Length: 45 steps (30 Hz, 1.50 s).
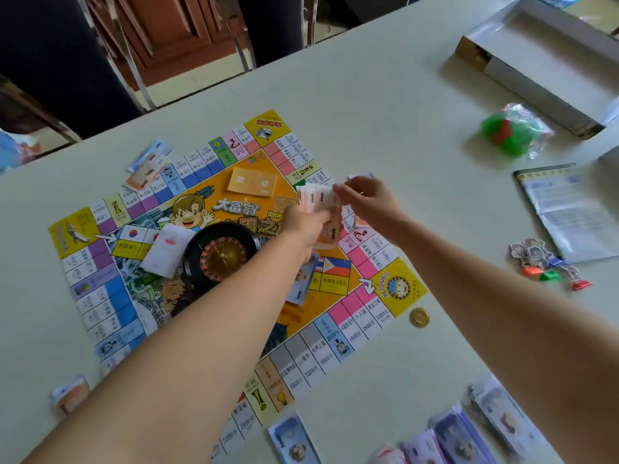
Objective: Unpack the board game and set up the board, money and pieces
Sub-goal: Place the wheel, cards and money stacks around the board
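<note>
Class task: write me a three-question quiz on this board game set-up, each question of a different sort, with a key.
1. True or false: the roulette wheel sits on the board.
2. What do the left hand and right hand hold together? A a dice cup; B orange banknotes; C a pen.
3. Fill in: the gold coin lies off the board, on the ____.
Key: 1 true; 2 B; 3 table.

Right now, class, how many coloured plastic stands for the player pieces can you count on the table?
4, on the table right of the board: blue stand, orange stand, green stand, red stand. More may hide under the cardboard figures.
</note>
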Available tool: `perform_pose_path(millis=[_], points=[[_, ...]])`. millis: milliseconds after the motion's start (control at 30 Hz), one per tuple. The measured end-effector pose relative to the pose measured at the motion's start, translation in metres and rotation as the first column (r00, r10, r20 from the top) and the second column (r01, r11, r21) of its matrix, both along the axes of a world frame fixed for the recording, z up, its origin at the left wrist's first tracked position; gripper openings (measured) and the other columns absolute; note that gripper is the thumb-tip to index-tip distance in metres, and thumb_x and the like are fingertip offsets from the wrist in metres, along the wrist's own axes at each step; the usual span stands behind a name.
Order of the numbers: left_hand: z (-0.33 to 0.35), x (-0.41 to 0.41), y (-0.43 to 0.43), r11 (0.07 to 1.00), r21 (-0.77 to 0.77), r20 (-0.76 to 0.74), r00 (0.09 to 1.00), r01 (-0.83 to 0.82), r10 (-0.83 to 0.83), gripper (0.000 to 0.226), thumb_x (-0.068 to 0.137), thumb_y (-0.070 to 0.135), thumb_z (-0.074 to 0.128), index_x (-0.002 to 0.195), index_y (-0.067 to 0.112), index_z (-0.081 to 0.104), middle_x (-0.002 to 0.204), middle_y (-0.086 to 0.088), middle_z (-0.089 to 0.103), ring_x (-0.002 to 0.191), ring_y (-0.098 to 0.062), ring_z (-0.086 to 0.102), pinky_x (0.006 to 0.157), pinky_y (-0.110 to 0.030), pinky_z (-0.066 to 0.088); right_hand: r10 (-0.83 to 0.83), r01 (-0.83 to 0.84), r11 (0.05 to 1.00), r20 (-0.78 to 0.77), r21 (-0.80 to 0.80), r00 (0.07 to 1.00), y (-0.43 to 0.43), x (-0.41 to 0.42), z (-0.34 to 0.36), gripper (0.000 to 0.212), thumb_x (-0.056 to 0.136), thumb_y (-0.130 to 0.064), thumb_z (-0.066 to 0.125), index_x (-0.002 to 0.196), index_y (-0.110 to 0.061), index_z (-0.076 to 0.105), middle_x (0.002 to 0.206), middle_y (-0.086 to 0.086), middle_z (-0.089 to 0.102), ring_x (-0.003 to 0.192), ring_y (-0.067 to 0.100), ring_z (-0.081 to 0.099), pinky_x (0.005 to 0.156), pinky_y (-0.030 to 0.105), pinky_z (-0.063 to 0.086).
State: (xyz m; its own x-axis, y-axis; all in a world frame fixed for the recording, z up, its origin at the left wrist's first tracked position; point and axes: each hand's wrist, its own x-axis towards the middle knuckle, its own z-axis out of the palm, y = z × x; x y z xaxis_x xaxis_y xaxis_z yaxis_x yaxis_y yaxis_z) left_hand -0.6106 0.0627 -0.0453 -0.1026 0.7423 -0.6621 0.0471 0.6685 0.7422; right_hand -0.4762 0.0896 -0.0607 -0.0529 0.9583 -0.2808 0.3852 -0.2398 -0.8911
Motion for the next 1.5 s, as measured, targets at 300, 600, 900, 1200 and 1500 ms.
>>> perform_pose_path(millis=[300,600,900,1200,1500], points=[[0.016,-0.039,-0.067,0.999,-0.02,0.024,0.998,-0.05,0.051,0.035,0.076,0.016,0.079,0.105,0.002,0.067,0.097,-0.019,0.071,0.085,-0.031,0.07,0.076,-0.051,0.058,0.223,-0.222,0.974,0.009,-0.046,0.975,-0.056,-0.027,0.02,0.015,0.088,-0.022,0.068,0.074,-0.016,0.066,0.064,-0.004,0.055,0.055,0.007,0.046,0.052,0.021,0.037],[0.012,-0.078,-0.179,0.996,-0.041,0.052,0.995,-0.078,0.081,0.044,0.076,0.038,0.073,0.107,0.008,0.065,0.1,-0.014,0.072,0.093,-0.031,0.069,0.084,-0.048,0.056,0.289,-0.289,0.949,-0.019,-0.122,0.957,-0.154,-0.052,0.024,0.015,0.089,-0.017,0.066,0.079,-0.006,0.07,0.063,0.006,0.052,0.047,0.005,0.039,0.047,0.02,0.031],[0.006,-0.108,-0.295,0.943,-0.113,0.053,0.946,-0.312,0.319,0.025,0.097,0.013,0.046,0.094,-0.002,0.065,0.074,-0.013,0.061,0.042,-0.014,0.057,0.044,-0.023,0.051,0.469,-0.414,0.865,0.162,-0.283,0.868,-0.25,-0.067,0.01,0.006,0.086,-0.008,0.068,0.09,-0.004,0.07,0.059,-0.005,0.055,0.052,0.007,0.043,0.042,0.012,0.034],[0.0,-0.109,-0.342,0.982,-0.09,0.103,0.979,-0.168,0.177,0.023,0.092,0.002,0.044,0.099,0.001,0.066,0.074,-0.008,0.062,0.053,-0.015,0.06,0.051,-0.024,0.054,0.298,-0.328,0.944,0.508,-0.032,0.808,-0.292,-0.074,-0.021,0.017,0.081,-0.013,0.071,0.097,-0.013,0.065,0.093,0.001,0.056,0.078,0.013,0.05,0.055,0.014,0.032],[0.006,-0.118,-0.351,0.97,-0.084,-0.078,0.969,0.229,-0.236,0.027,0.1,0.025,0.048,0.096,0.006,0.067,0.077,-0.007,0.06,0.066,-0.018,0.056,0.063,-0.028,0.05,0.705,-0.721,0.692,0.235,-0.024,0.669,-0.295,-0.108,0.019,0.021,0.083,-0.01,0.067,0.104,-0.012,0.067,0.087,-0.007,0.062,0.068,0.003,0.051,0.061,0.018,0.045]])
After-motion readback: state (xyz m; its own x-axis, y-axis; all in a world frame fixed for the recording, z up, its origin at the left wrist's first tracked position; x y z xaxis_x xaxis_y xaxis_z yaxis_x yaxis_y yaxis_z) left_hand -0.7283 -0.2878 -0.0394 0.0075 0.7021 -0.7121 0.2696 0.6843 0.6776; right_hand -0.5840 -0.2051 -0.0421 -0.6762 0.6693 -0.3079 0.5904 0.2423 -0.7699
